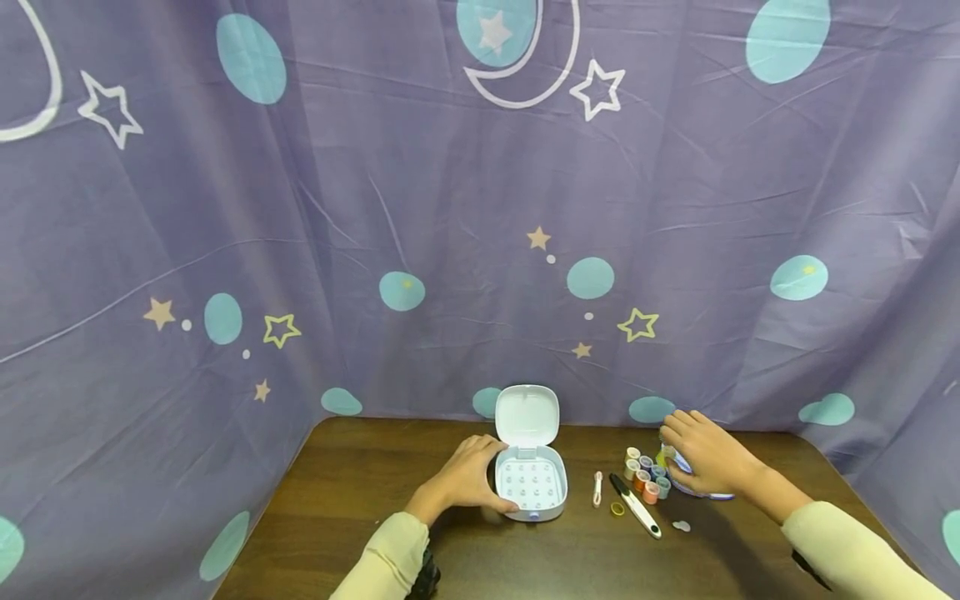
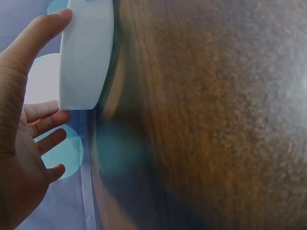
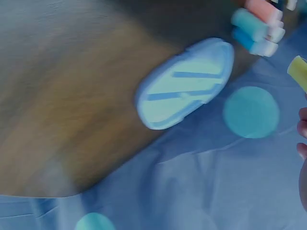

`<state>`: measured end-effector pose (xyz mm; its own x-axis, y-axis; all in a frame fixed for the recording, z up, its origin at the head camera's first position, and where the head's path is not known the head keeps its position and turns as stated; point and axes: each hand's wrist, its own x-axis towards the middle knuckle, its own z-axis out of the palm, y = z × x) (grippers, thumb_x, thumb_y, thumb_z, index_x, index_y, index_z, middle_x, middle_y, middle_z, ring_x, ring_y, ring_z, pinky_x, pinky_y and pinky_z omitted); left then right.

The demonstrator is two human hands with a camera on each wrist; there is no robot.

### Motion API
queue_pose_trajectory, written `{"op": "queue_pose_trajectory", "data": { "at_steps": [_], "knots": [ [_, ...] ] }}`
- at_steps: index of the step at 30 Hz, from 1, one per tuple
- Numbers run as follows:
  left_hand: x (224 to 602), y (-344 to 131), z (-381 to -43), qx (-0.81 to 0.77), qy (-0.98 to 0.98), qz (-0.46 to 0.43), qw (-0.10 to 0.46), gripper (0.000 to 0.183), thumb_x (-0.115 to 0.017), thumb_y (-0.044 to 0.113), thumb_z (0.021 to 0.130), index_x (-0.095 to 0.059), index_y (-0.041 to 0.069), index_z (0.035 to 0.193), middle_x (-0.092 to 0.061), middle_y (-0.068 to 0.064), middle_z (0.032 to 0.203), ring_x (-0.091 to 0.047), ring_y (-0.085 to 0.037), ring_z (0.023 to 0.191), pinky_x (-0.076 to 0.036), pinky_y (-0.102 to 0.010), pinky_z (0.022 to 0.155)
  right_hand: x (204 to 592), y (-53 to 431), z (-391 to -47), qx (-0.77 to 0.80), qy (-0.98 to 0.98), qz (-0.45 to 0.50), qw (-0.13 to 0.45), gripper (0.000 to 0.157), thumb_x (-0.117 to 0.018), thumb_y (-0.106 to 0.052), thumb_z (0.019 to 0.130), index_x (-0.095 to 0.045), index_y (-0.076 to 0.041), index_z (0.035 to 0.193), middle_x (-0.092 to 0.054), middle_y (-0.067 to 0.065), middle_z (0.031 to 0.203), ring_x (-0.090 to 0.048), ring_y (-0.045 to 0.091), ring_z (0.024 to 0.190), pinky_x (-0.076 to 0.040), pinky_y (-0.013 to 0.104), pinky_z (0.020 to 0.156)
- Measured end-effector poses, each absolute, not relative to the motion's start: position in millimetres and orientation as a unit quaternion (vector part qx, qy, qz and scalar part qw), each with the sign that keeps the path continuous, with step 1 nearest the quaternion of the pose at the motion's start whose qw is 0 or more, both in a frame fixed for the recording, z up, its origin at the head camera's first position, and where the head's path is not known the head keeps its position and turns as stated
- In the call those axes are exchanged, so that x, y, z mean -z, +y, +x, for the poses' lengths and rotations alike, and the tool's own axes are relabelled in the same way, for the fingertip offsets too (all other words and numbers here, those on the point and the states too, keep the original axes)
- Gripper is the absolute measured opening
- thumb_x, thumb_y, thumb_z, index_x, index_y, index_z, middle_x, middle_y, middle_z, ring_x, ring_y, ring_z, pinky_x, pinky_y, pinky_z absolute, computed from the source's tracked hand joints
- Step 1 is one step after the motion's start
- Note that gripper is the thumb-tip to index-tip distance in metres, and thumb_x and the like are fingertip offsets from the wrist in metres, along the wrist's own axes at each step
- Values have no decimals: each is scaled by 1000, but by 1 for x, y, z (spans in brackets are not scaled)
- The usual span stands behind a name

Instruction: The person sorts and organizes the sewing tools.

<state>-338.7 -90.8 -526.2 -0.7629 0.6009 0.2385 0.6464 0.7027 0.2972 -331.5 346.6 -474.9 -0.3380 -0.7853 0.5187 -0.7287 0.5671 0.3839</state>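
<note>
A pale sewing box (image 1: 551, 508) stands on the table with its lid (image 1: 527, 417) raised and rows of small pegs inside. My left hand (image 1: 470, 473) grips the box from the left, thumb at its front and fingers toward the back. In the left wrist view the thumb presses the pale box wall (image 2: 86, 57). My right hand (image 1: 705, 454) pinches a yellow thread spool (image 3: 300, 72) above the back right of the table. Below that hand lies a blue-rimmed oval tray (image 3: 184, 85) with divider bars, partly hidden in the head view. Several coloured thread spools (image 1: 642, 479) stand beside the hand.
Left of the spools are a small bundle of pale cord (image 1: 597, 489), a slim black-and-white tool (image 1: 637, 508) and a yellow ring (image 1: 617, 508). A small whitish piece (image 1: 681, 526) lies nearer the front. A purple patterned curtain (image 1: 465, 208) hangs behind the wooden table (image 1: 360, 492).
</note>
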Motion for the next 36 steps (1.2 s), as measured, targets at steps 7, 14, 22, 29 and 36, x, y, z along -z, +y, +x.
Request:
{"op": "queue_pose_trajectory", "data": {
  "at_steps": [7, 14, 22, 29, 36],
  "knots": [
    [524, -89, -337, 188, -925, -328, 43, 100, -89, 63, 62, -58, 5, 137, -63, -4, 124, -53, -21, 120, -39, -42, 114, 454, 318, -344, 19, -810, 462, 360, 20, -67, -25, 72, -52, -15, 80, -42, -6, 81, -34, 11, 76, -27, 27, 67],
    [524, -87, -336, 197, -926, -319, 34, 101, -89, 62, 63, -56, 6, 140, -62, -4, 127, -52, -20, 120, -40, -42, 112, 445, 287, -351, -3, -824, 448, 347, 18, -65, -27, 79, -56, -13, 85, -48, -2, 84, -38, 15, 77, -32, 31, 68],
    [523, -87, -334, 200, -925, -322, 32, 100, -90, 60, 63, -56, 6, 140, -62, -4, 127, -53, -20, 120, -41, -41, 112, 442, 249, -354, -41, -828, 447, 338, 17, -68, -26, 81, -60, -13, 90, -52, -3, 86, -45, 14, 79, -38, 32, 69],
    [524, -89, -336, 199, -925, -322, 41, 100, -91, 59, 62, -57, 6, 139, -63, -3, 126, -53, -19, 119, -42, -40, 110, 440, 218, -358, -36, -824, 462, 326, 17, -68, -27, 83, -60, -14, 91, -53, -3, 87, -46, 14, 80, -39, 32, 71],
    [523, -90, -336, 205, -922, -325, 40, 98, -90, 59, 62, -57, 6, 138, -63, -5, 126, -53, -19, 116, -45, -39, 104, 442, 193, -361, -20, -820, 476, 318, 20, -69, -28, 84, -58, -13, 90, -52, -3, 86, -45, 15, 79, -38, 31, 69]
  ]
}}
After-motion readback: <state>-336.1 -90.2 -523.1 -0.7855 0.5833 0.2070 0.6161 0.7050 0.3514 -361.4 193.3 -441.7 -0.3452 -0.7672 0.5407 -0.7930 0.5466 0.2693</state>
